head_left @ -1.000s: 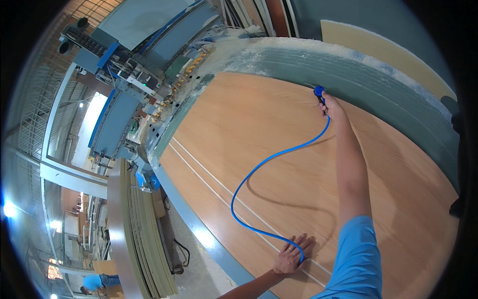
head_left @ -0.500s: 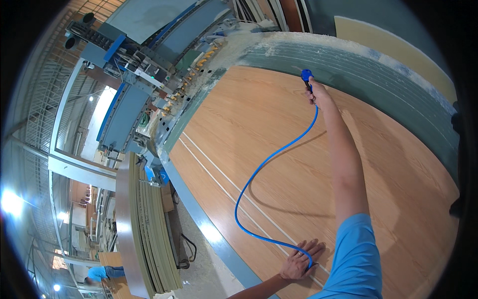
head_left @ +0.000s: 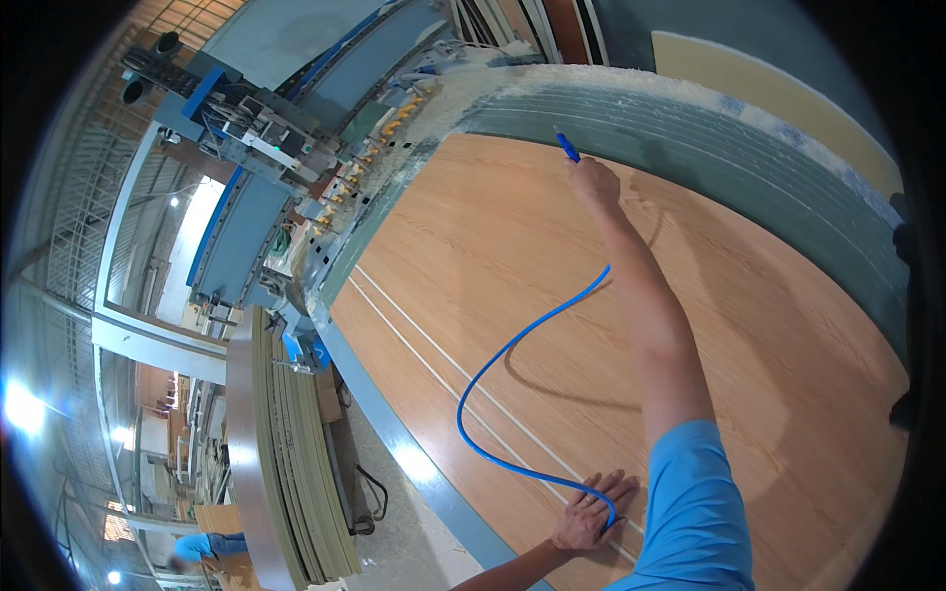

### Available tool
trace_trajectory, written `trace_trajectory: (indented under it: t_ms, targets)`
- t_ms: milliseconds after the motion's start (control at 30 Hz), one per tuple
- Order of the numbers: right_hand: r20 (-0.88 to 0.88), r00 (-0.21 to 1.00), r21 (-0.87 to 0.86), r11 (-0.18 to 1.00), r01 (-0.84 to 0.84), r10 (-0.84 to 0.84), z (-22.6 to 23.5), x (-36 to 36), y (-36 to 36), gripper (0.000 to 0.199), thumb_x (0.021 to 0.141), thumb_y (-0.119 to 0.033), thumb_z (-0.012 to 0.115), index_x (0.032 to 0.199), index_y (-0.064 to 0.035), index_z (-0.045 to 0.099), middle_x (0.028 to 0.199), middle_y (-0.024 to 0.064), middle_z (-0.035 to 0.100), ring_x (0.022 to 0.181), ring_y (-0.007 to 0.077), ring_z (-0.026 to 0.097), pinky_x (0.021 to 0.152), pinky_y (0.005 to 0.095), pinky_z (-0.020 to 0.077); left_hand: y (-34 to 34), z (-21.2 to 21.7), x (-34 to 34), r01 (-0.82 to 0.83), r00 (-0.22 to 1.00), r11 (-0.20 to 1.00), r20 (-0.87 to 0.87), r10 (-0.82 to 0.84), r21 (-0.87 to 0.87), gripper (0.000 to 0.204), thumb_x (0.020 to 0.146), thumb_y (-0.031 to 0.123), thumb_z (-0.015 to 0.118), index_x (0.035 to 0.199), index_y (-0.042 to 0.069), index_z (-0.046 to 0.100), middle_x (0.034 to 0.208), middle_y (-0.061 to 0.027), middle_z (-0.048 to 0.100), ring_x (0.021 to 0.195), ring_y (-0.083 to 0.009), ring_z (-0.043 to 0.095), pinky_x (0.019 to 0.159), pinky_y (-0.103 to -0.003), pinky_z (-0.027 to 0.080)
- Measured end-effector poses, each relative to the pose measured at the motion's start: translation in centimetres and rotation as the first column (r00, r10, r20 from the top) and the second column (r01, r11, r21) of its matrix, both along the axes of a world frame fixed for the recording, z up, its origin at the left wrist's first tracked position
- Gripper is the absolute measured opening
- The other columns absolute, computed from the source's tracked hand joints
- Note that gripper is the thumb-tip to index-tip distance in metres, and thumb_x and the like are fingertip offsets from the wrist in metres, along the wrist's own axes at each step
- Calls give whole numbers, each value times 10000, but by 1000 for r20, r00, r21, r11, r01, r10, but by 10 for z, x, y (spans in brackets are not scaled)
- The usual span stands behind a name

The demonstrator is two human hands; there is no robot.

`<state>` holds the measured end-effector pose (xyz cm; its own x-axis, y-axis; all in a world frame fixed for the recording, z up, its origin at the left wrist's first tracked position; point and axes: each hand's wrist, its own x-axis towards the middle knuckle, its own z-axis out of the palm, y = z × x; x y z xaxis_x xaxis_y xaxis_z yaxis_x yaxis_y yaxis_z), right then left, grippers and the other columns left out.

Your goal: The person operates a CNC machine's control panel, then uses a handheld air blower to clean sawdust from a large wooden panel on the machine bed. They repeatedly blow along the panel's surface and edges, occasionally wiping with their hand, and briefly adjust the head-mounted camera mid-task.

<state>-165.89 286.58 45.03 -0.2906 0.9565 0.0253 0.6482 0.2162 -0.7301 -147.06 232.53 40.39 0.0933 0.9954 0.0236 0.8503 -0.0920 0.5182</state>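
Note:
My right hand (head_left: 593,180) is stretched far out over a large wood-grain panel (head_left: 769,355) and is shut on a blue air nozzle (head_left: 567,147) whose tip points at the panel's far edge. A blue hose (head_left: 512,345) runs from the nozzle under my arm, curves back across the panel and passes under my left hand (head_left: 589,510). That hand lies flat with spread fingers on the panel's near edge, pressing on the hose. Two thin pale grooves (head_left: 434,350) run along the panel beside the hose.
A grey-green machine bed (head_left: 729,138) dusted with sawdust rims the panel at the far side. A blue and grey machine (head_left: 256,128) stands at the left. Stacked curved boards (head_left: 286,463) lean below it. Another person in blue (head_left: 202,547) crouches at the lower left.
My right hand with the nozzle has reached farther toward the panel's far edge. The hose has trailed along after it. My left hand has stayed on the near edge.

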Motion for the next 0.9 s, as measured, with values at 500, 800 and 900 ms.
trace_trajectory:
  t_ms: [500, 800, 900]
  targets:
    - [293, 869, -23, 906, 423, -398, -60, 254, -6, 488, 1022, -474, 461, 1179, -70, 684, 1181, 135, 727, 1105, 286, 705, 916, 436, 557, -6, -23, -1, 11, 999, 993, 33, -15, 118, 543, 938, 323, 584, 1443, 129, 538, 1535, -89, 490, 1455, -331, 401, 1217, -526, 242]
    - [530, 595, 131, 752, 646, -604, -56, 605, -147, 493, 1056, -471, 401, 1169, -105, 712, 1194, 124, 727, 1112, 318, 700, 913, 467, 559, -16, -39, -6, 59, 998, 971, -35, -52, 230, 537, 930, 309, 546, 1429, 111, 551, 1506, -88, 518, 1424, -346, 431, 1209, -524, 243]
    - [519, 474, 153, 623, 767, -711, -53, 715, -208, 514, 1051, -493, 406, 1144, -107, 732, 1203, 133, 722, 1124, 327, 694, 904, 471, 563, -16, -43, -4, 51, 998, 969, -38, -43, 241, 526, 938, 308, 530, 1418, 94, 555, 1487, -109, 530, 1414, -368, 432, 1209, -526, 238]
